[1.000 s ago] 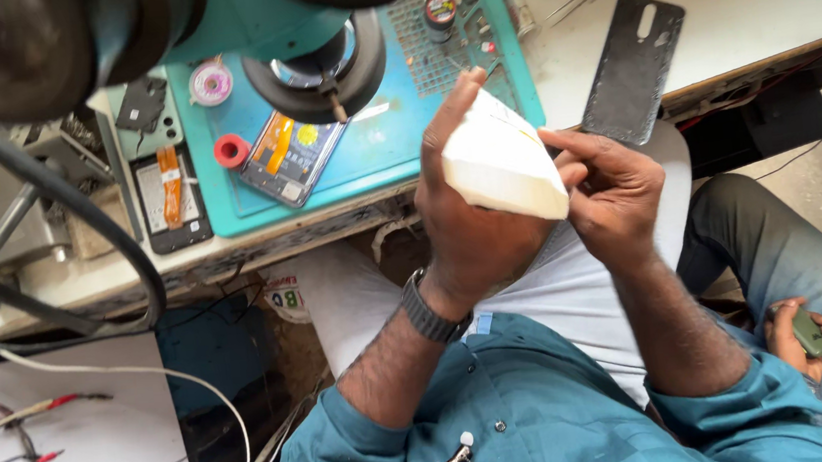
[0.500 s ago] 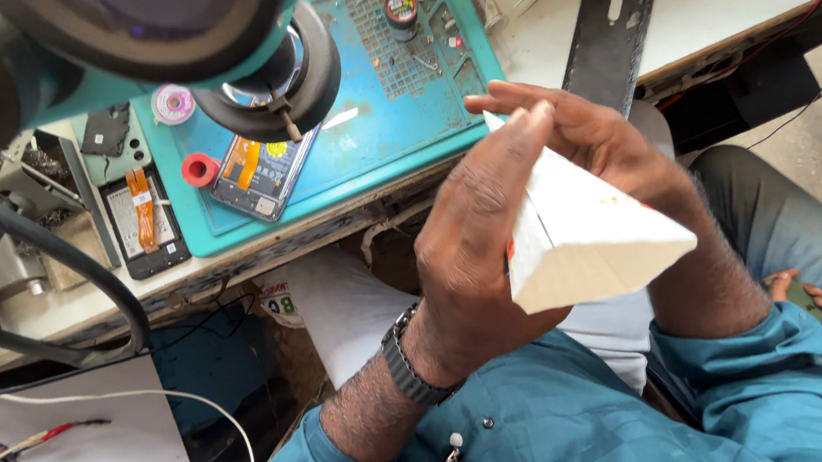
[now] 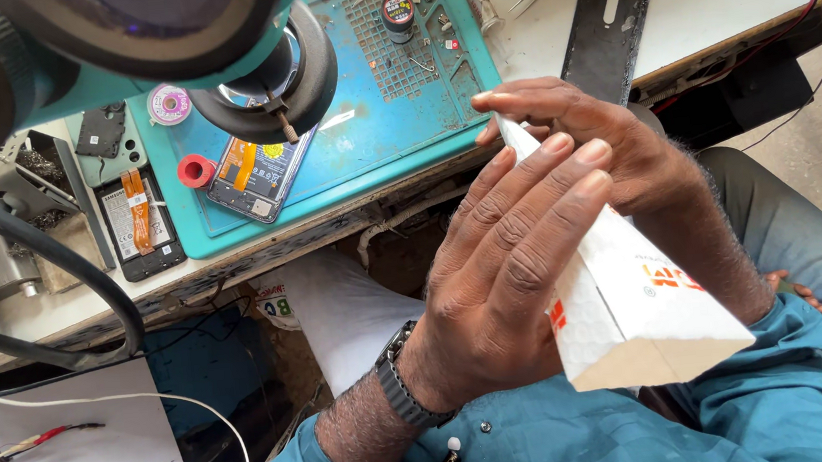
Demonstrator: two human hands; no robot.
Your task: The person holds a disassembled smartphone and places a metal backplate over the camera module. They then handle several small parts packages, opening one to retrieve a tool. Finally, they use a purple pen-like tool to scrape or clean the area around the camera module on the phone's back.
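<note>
Lifted nearer than before, the white box [image 3: 640,309] is grasped by left hand [image 3: 507,292] and right hand [image 3: 614,146] fingers.

A phone repair workshop, shown by the opened phones [image 3: 250,171] on a blue work mat [image 3: 390,112], a microscope [image 3: 111,39], loose wires [image 3: 10,450] and a cluttered bench [image 3: 710,1].
</note>
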